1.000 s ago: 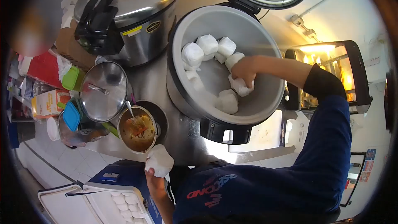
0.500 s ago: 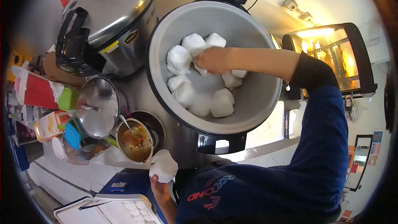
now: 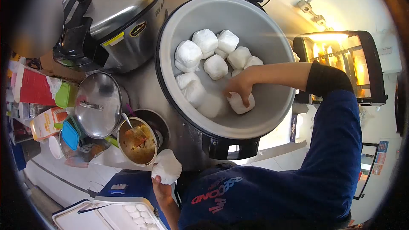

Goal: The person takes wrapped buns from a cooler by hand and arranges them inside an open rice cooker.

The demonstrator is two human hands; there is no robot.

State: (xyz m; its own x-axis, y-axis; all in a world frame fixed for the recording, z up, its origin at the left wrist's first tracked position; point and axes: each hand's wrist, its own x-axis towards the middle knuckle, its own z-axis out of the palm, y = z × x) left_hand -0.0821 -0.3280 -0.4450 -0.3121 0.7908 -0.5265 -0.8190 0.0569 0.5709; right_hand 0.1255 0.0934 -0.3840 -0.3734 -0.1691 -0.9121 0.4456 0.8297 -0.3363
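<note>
A large grey-lined rice warmer (image 3: pixel 272 106) stands open before me, with several white wrapped bundles (image 3: pixel 215 67) grouped inside along its left and far sides. My right hand (image 3: pixel 241 86) reaches into it, fingers closed over one white bundle (image 3: pixel 242 104) at the near right of the bottom. Outside, below the warmer's rim, my left hand (image 3: pixel 162 191) holds a larger white bundle (image 3: pixel 167 167) from underneath, thumb on its side. What is inside the wrapping does not show.
A closed steel cooker (image 3: pixel 123 25) stands on the left. Nearer are a lidded pan (image 3: pixel 99 104) and a pot of food with a spoon (image 3: pixel 137 141). An open cooler (image 3: pixel 102 213) with several white bundles sits below. A lit display case (image 3: pixel 341 66) is at right.
My right hand has moved from the middle of the bundles to the one at the near right. A bundle now shows where it was. My left hand still holds its bundle.
</note>
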